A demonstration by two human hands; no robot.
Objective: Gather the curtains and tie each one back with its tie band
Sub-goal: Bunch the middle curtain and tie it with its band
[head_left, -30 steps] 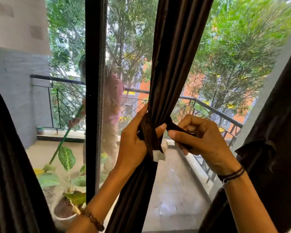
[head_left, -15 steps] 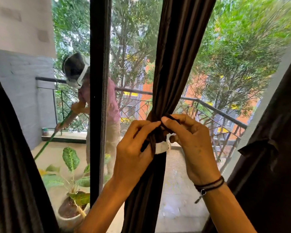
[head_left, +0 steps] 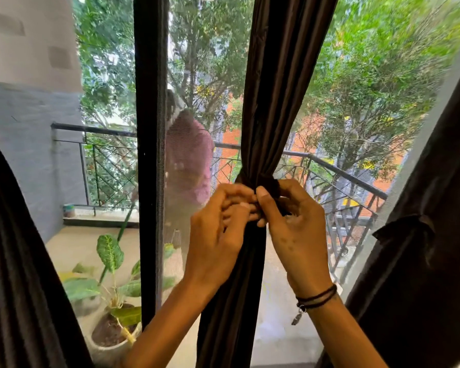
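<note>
Right hand: just right of centre, thumb and curled fingers pinching the tie band at the front of the bundle, probably to draw the knot snug
Left hand: just left of centre, fingers curled in on the same spot, tips meeting the right thumb, gripping the band so the wrap cannot slacken
Wrist cords: dark strands round the right wrist, at 5 o'clock
Tie band: cinched round the cloth just above the knuckles, ends hidden behind the fingers
Middle curtain: dark brown, squeezed to a narrow waist at centre, fanning toward 12 and 6 o'clock; tying seemingly near done
Right curtain: at 4 o'clock, apparently already banded
Left curtain: at 8 o'clock, band not in sight
Door frame: black upright at 10 o'clock
Potted plant: at 7 o'clock, on the balcony floor
Person in pink: blurred behind the mesh, left of the bundle
Railing: at 2 o'clock, trees beyond
</note>
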